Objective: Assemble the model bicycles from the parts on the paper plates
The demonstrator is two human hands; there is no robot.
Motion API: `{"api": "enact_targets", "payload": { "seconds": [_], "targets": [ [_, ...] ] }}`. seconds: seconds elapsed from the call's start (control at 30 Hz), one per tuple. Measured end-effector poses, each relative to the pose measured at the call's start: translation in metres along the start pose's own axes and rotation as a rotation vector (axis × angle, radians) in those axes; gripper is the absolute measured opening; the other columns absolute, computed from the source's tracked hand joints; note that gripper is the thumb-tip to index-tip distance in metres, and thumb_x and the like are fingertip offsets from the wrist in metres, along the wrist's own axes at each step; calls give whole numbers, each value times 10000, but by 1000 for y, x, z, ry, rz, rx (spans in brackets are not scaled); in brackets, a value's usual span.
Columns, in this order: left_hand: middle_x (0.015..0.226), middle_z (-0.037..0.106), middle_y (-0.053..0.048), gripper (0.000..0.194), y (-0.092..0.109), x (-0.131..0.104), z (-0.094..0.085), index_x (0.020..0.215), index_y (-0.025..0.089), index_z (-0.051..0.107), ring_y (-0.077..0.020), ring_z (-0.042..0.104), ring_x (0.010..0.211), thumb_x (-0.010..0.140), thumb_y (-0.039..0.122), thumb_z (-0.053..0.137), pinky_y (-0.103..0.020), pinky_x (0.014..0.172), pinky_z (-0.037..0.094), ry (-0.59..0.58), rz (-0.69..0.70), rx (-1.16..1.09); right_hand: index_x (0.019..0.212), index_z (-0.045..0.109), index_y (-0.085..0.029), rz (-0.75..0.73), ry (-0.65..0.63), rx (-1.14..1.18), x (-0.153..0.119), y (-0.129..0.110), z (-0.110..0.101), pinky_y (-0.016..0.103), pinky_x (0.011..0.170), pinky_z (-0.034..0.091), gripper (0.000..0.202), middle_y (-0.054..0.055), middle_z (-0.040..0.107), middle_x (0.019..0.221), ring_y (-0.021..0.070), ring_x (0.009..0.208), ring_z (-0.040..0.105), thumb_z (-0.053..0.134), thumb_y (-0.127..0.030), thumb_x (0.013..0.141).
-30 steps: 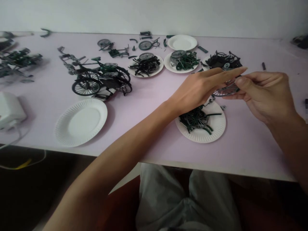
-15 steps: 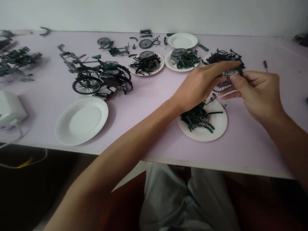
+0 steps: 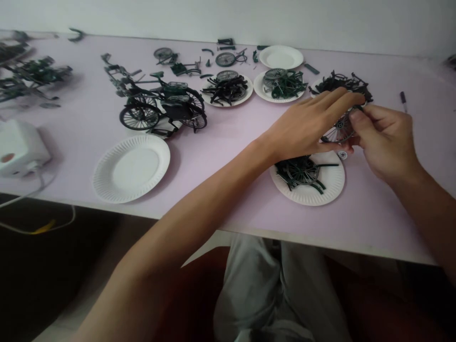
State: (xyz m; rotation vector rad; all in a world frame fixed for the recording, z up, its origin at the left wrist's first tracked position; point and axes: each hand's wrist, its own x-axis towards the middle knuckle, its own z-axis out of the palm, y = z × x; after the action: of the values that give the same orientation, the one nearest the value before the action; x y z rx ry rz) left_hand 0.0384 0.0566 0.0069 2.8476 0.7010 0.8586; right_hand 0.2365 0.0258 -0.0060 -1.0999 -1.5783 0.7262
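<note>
A small spoked wheel (image 3: 340,128) is held between my two hands, above the back edge of a paper plate (image 3: 331,187). My left hand (image 3: 313,118) curves over the wheel from the left, its fingers reaching across the top. On the right side, my right hand (image 3: 388,137) pinches the rim between thumb and fingers. Part of the wheel is hidden by the fingers. Below them, the plate bears another wheel (image 3: 302,171) and dark curved bicycle parts. A small round piece (image 3: 342,155) lies by the plate's right edge.
Assembled model bicycles (image 3: 164,102) stand left of centre, behind a bare paper plate (image 3: 131,168). Plates of dark parts (image 3: 228,90) and green parts (image 3: 285,85) lie farther back. A screwdriver (image 3: 403,98) is at the right, a white box with a cable (image 3: 23,147) at the left.
The view has shifted, so the table items appear farther right. My left hand has lowered around the wheel, and more of its spokes and hub show between my hands.
</note>
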Motion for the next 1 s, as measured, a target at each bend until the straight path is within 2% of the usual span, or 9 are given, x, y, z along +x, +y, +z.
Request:
{"api": "enact_targets", "payload": {
  "seconds": [0.1,0.2,0.27,0.43,0.57,0.67,0.77,0.93,1.0],
  "targets": [
    [1437,583,-157,741,-1,1,1,1450,100,447,-279,583,1329,982,661,573,-348,1076,479,20,-1,27,707,660,-215,20,-1,6,0,-1,0,259,415,455,450,-25,568,638,112,522,540,826,-623,793],
    [1444,567,-173,792,-3,1,3,1448,67,427,-293,571,1346,985,704,511,-372,1097,460,46,8,15,703,637,-215,33,-27,17,0,1,-1,256,429,446,459,-30,553,654,112,541,541,823,-624,795],
    [1445,563,-173,809,-4,0,4,1435,72,434,-301,567,1348,962,720,541,-382,1092,467,55,-8,8,705,628,-217,40,-40,4,1,1,0,254,422,424,460,-35,540,644,104,520,517,811,-627,808],
    [1418,578,-122,663,-1,0,1,1399,173,480,-289,592,1322,971,671,580,-379,1055,504,14,-9,20,622,567,-223,14,-44,-87,-2,-11,5,259,395,342,500,-39,489,547,86,436,435,779,-620,840],
    [1348,603,-136,645,2,1,0,1381,144,491,-296,626,1259,1008,670,506,-391,1010,516,14,37,48,638,601,-228,0,-22,-135,-3,-17,6,253,431,348,456,-30,528,576,96,482,464,763,-593,858],
    [1313,613,-149,689,1,2,2,1354,118,499,-301,641,1215,996,708,485,-401,997,507,35,35,69,631,588,-227,-1,-27,-144,-3,-18,6,250,455,369,451,-33,504,580,96,508,456,752,-573,869],
    [1286,615,-161,744,-1,2,5,1332,85,494,-299,635,1209,979,740,480,-399,1023,485,56,20,75,612,550,-220,-13,-61,-134,-3,-20,6,245,440,335,488,-37,475,558,86,495,423,740,-585,876],
    [1293,582,-129,810,-4,1,5,1370,114,485,-298,628,1215,983,801,304,-417,1016,482,37,16,93,604,530,-215,-11,-102,-133,-4,-14,4,250,424,291,547,-46,450,539,75,470,384,714,-646,887],
    [1311,572,-127,775,-4,0,3,1400,111,492,-293,631,1207,1003,757,330,-407,998,485,33,60,86,608,532,-208,-12,-86,-139,-5,-10,1,257,436,297,548,-43,458,556,78,491,397,731,-642,877]
  ]
}}
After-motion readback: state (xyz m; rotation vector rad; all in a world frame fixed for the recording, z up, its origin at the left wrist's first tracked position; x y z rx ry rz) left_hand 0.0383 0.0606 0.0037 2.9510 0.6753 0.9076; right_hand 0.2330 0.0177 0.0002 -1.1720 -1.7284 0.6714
